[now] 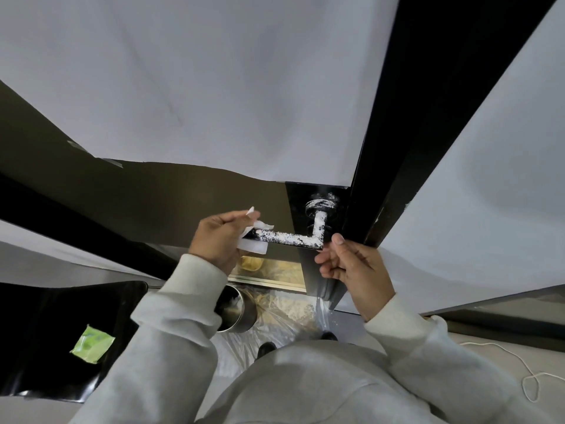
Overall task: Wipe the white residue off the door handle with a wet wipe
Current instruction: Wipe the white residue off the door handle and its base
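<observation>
A person in pale grey sleeves stands at a black door, where the door handle (293, 238) is caked along its lever and neck with white residue (284, 237). The left hand (218, 240) is closed around a folded wet wipe (255, 243), pressing it against the free end of the handle, the end farthest from the door edge. The right hand (351, 264) hovers just below the handle's bend, fingers loosely curled and holding nothing, thumb raised beside the corner of the lever. More white specks ring the round rose (319, 205) above the handle. Below the handle, on clear plastic sheeting (287, 313), stands a metal bin (241, 310). Well to the left of the handle and lower, a green packet (91, 344) lies on a black surface (46, 332).
</observation>
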Demonstrator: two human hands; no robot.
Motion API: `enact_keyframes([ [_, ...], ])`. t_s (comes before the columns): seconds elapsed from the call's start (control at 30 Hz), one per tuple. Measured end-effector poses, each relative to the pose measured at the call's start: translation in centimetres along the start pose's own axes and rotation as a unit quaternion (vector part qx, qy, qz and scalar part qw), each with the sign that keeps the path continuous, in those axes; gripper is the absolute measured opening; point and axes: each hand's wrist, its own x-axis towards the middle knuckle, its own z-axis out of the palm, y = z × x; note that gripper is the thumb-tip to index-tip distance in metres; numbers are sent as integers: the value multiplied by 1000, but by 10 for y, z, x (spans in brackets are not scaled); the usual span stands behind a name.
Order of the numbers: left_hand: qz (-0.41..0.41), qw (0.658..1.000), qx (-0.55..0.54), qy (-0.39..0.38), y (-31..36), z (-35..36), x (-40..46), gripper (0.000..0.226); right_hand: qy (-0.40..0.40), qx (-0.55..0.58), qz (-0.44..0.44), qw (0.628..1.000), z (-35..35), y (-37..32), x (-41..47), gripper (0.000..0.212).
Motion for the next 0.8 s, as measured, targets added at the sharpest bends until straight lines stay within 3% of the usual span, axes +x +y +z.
enact_keyframes([
  [0.07,-29,997,-35,-64,3,-10,-5,18,1,4,3,1000,0,0,0,36],
  [0.17,6,988,-66,-137,-8,-24,-12,29,6,0,6,1000,0,1,0,34],
  [0.3,37,995,-53,-75,-9,-18,-14,14,12,-13,6,1000,-1,2,0,31],
  [0.33,24,997,-45,-60,-4,-14,-15,6,13,-14,7,1000,-1,2,0,31],
  [0.43,-37,998,-29,-35,8,-8,-10,10,15,-20,7,1000,1,2,0,32],
  [0.53,-97,992,-36,-74,13,-16,-8,17,19,-20,7,1000,2,2,-1,33],
  [0.67,-123,972,-165,-115,-4,-22,-15,27,24,-18,6,1000,3,3,-1,33],
  [0.8,-119,950,-271,-94,-21,-11,-22,38,27,-13,10,999,5,3,0,35],
])
